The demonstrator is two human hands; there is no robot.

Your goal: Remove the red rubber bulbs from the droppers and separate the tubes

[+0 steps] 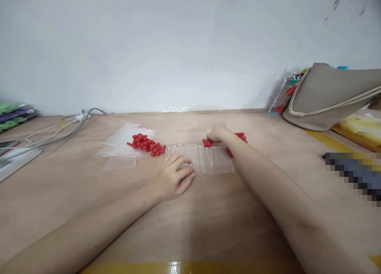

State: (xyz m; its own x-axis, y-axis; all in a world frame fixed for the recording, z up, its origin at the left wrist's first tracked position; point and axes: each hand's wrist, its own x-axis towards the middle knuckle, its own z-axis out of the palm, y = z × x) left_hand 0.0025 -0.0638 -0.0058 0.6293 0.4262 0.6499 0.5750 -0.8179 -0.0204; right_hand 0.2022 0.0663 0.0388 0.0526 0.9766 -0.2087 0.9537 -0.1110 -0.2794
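A long row of clear thin tubes lies side by side across the middle of the table. My left hand rests at the left end of this row, fingers bent but apart, with nothing gripped. Beyond the row's far edge, my right hand reaches down with its fingers drawn together; what they hold, if anything, is hidden. Right at its fingertips lie red rubber bulbs, with thin pale stems pointing away. More red bulbs show past my right wrist. A loose heap of red bulbs sits left of the tubes.
Flat clear zip bags are stacked under and left of the bulb heap. Cables run along the left side. At the back right stand a grey bag and a colourful package. A pixelated dark object lies at right.
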